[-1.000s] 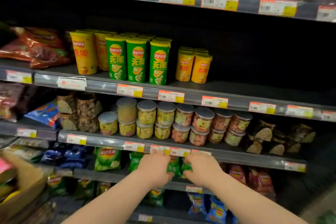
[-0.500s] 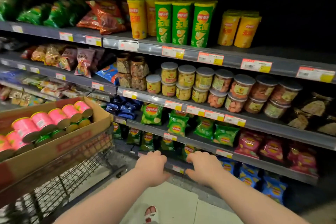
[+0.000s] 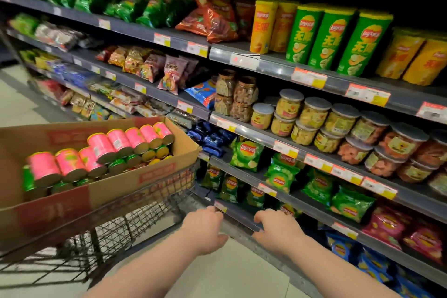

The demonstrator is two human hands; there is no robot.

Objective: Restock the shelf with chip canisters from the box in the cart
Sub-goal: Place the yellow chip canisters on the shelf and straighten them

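Note:
A cardboard box (image 3: pixel 154 176) rests in a black wire cart (image 3: pixel 125 222) at the left. It holds several pink chip canisters (image 3: pixel 100 146) lying on their sides over green and yellow ones. Green canisters (image 3: pixel 329 36) and yellow canisters (image 3: pixel 262 25) stand upright on the upper shelf (image 3: pixel 273 63) at the right. My left hand (image 3: pixel 205 230) and my right hand (image 3: pixel 278 230) reach forward side by side, low in the view. Both have loosely curled fingers, hold nothing, and hover in front of the lower shelf edge.
Clear snack tubs (image 3: pixel 314 113) fill the middle shelf. Green chip bags (image 3: pixel 280 174) and red bags (image 3: pixel 384 225) lie on the lower shelves, with more bags on the shelves at the left. Pale tiled floor (image 3: pixel 217 273) lies below my arms.
The view has turned left and down, bringing the cart and box into sight. My hands have drawn back from the shelf edge and hang lower, still holding nothing.

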